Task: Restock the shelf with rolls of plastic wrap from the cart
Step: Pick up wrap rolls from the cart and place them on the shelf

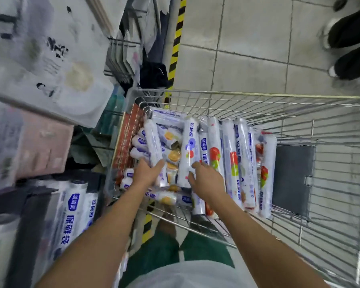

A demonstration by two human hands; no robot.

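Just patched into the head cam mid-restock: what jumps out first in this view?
Both hands reach into the wire cart: the left hand lies on a long white roll, and the right hand closes around the blueberry-print roll. Right of them, tomato-print rolls lie side by side. At lower left, matching rolls already sit on the shelf.

You have one head-worn wide-angle view, looking steeply down from close above the cart. Shelf stock fills the left edge, your own forearms reach in from the bottom.
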